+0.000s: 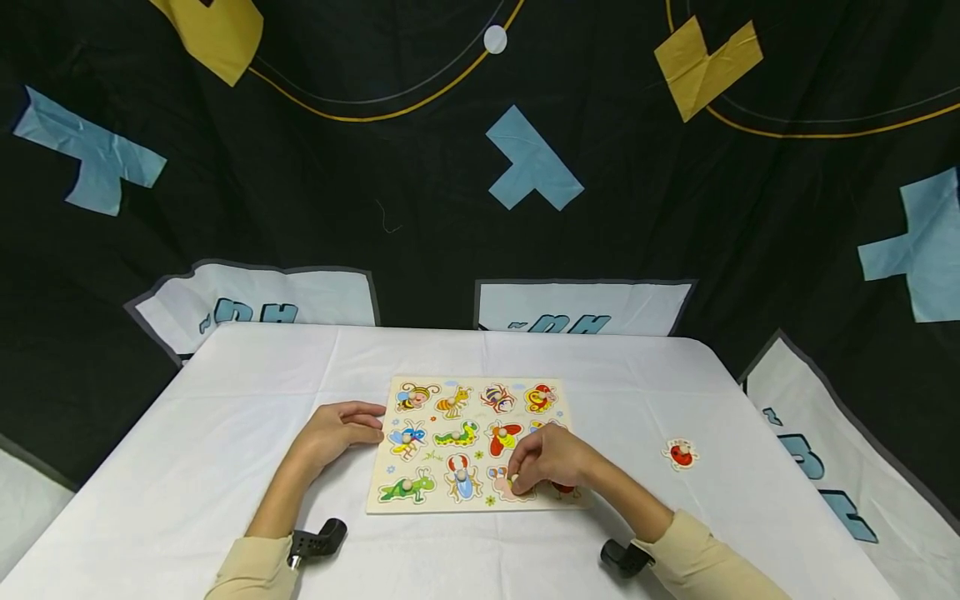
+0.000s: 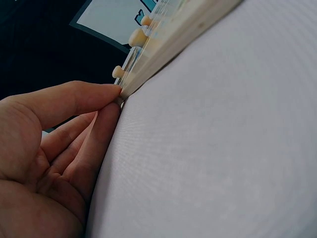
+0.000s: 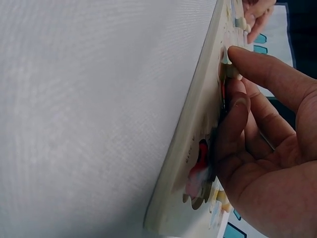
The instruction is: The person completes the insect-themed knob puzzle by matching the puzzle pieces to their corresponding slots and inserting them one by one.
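A wooden knob puzzle board (image 1: pixel 431 504) with several colourful insect pieces lies on the white table. My right hand (image 1: pixel 551 458) is over its lower right part, thumb and fingers pinching the knob of a pinkish puzzle piece (image 1: pixel 497 477). That piece sits at its place in the front row, mostly hidden by the fingers. Beside it, at the front right corner, a red-and-black printed recess (image 3: pixel 198 173) shows under the hand. With fairly straight fingers, my left hand (image 1: pixel 333 433) touches the board's left edge, fingertips right at its side in the left wrist view.
A loose red ladybird piece (image 1: pixel 682 454) lies on the white tablecloth (image 1: pixel 247 400), to the right of the board. Behind the table hangs a black curtain (image 1: pixel 337 200) with blue and yellow patches. A black wrist camera (image 1: pixel 318 542) sits at the left sleeve, another (image 1: pixel 626 558) at the right.
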Demonstrator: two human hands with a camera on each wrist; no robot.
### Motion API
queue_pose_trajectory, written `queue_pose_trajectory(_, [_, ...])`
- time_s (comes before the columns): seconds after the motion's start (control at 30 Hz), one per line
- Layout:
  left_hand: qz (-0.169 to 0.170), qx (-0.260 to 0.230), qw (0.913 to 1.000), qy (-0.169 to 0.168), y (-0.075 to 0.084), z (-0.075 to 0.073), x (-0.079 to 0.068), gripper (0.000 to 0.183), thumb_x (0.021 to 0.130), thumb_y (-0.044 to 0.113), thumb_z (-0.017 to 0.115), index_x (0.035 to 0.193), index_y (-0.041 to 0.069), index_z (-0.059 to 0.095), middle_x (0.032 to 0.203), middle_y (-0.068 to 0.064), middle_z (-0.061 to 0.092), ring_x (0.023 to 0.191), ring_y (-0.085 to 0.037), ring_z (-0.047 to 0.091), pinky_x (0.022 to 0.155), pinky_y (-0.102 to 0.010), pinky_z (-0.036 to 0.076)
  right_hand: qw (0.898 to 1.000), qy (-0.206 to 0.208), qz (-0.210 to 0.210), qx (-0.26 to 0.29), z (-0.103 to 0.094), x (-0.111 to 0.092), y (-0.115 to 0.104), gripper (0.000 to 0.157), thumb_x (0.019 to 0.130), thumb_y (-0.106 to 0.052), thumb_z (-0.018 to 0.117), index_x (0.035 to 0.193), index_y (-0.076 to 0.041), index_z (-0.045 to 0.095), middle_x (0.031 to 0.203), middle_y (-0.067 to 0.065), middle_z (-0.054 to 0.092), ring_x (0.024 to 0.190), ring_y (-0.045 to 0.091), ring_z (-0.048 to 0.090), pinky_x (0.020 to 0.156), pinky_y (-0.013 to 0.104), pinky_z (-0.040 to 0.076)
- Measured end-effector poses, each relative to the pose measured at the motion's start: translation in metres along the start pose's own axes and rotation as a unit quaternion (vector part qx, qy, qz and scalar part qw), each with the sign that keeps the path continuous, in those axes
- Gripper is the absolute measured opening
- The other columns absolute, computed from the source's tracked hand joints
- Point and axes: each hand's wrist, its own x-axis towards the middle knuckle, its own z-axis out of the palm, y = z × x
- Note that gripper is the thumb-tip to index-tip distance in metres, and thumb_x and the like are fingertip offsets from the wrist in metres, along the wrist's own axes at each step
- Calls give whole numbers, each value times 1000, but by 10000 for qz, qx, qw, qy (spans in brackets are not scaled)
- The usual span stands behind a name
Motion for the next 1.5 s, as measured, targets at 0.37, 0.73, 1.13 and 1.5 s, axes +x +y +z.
queue_pose_trajectory(0.37, [-42, 173, 9998, 19, -2, 0, 2, 49, 79, 14, 83, 125, 5, 70, 97, -4, 77, 89, -8, 68, 83, -22, 47, 9992, -180, 60, 345, -10, -4, 3, 15, 75, -8, 85, 86, -6, 77, 73, 2, 73, 66, 11, 61, 64, 27, 48])
queue_pose_trajectory(0.73, [28, 233, 9997, 1, 0, -2, 1, 50, 79, 15, 84, 126, 4, 70, 98, -4, 77, 90, -8, 67, 84, -22, 47, 9991, 212, 73, 352, -36, -12, 12, 16, 77, -10, 84, 89, -4, 76, 72, 2, 71, 65, 16, 59, 64, 31, 51])
queue_pose_trajectory(1.13, [-47, 216, 9998, 7, -2, -1, 3, 49, 80, 14, 83, 126, 5, 70, 99, -4, 77, 89, -8, 69, 83, -21, 47, 9966, 712, 360, 220, -66, -26, 27, 21, 78, -15, 84, 95, -3, 76, 74, 1, 70, 71, 18, 61, 68, 34, 53])
queue_pose_trajectory(1.5, [19, 241, 9997, -14, -2, -1, 3, 49, 80, 14, 82, 126, 4, 69, 101, -4, 77, 90, -8, 69, 83, -22, 48, 9908, 1111, 767, 31, -89, -40, 39, 25, 79, -19, 83, 99, -6, 76, 76, -1, 69, 77, 20, 63, 74, 35, 54])
